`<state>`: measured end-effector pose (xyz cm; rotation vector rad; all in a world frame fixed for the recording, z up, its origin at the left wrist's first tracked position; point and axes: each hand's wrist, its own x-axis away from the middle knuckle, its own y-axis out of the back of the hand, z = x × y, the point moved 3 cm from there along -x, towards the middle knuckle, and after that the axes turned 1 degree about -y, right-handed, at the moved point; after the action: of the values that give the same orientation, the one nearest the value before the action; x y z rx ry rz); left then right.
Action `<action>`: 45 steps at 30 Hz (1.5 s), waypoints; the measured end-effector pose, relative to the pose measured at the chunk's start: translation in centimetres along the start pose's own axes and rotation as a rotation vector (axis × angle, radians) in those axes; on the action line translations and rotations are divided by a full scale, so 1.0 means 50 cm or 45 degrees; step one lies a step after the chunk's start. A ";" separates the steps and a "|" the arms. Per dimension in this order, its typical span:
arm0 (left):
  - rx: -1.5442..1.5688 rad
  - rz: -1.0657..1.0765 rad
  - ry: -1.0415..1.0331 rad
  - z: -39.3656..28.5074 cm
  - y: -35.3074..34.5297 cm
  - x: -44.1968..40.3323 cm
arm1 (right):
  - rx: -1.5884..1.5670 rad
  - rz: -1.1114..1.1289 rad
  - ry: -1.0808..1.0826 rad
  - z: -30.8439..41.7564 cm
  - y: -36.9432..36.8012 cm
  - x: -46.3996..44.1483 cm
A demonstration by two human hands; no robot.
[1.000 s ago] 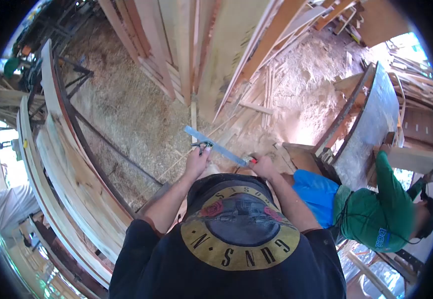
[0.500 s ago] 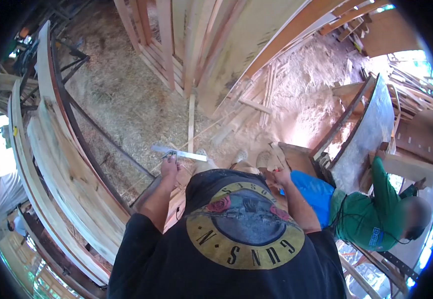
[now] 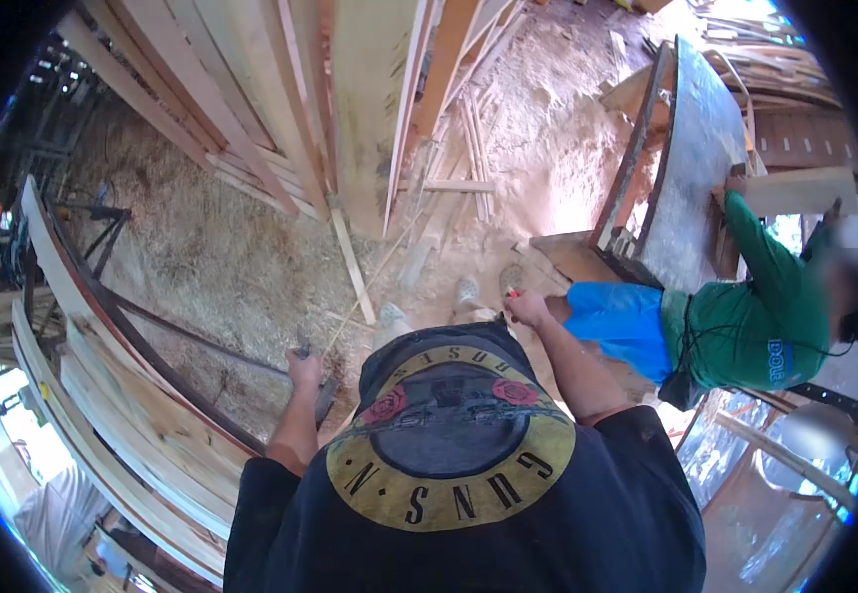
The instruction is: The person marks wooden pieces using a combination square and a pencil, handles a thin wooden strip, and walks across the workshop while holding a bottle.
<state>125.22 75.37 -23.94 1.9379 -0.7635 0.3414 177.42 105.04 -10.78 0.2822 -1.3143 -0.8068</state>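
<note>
My left hand (image 3: 303,370) is closed around a combination square (image 3: 301,350). Only its dark head shows clearly now; the pale blade is hard to make out. Below and beside this hand lies the end of a dark beam (image 3: 326,400). My right hand (image 3: 527,308), in front of my waist, has its fingers closed on a small red-tipped pencil (image 3: 513,294). It is close to the blue shorts (image 3: 612,321) of a co-worker standing to my right.
Long planks (image 3: 162,405) rest on a metal frame at left. Tall boards (image 3: 374,109) lean ahead, with a loose wood strip (image 3: 352,262) on the sawdust floor. At right the co-worker in a green shirt (image 3: 745,326) holds a board (image 3: 799,191) by a curved panel (image 3: 695,158).
The view has shifted, and the leaning boards sit further left. The square's pale blade, plain earlier, has turned out of clear sight. My right hand has come in nearer my waist.
</note>
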 end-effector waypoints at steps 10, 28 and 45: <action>-0.033 0.341 -0.061 -0.067 -0.030 0.020 | -0.132 0.028 -0.201 -0.092 -0.029 0.051; 0.494 0.807 0.238 -0.300 -0.033 0.156 | -0.379 -0.360 0.326 0.139 0.065 0.096; 0.427 0.958 -0.762 -0.566 -0.057 0.302 | -0.962 0.394 0.444 0.425 0.015 0.163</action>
<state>140.99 95.53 -4.42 2.0084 -1.9448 0.3487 158.21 105.49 1.43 -0.3624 -0.6368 -0.8819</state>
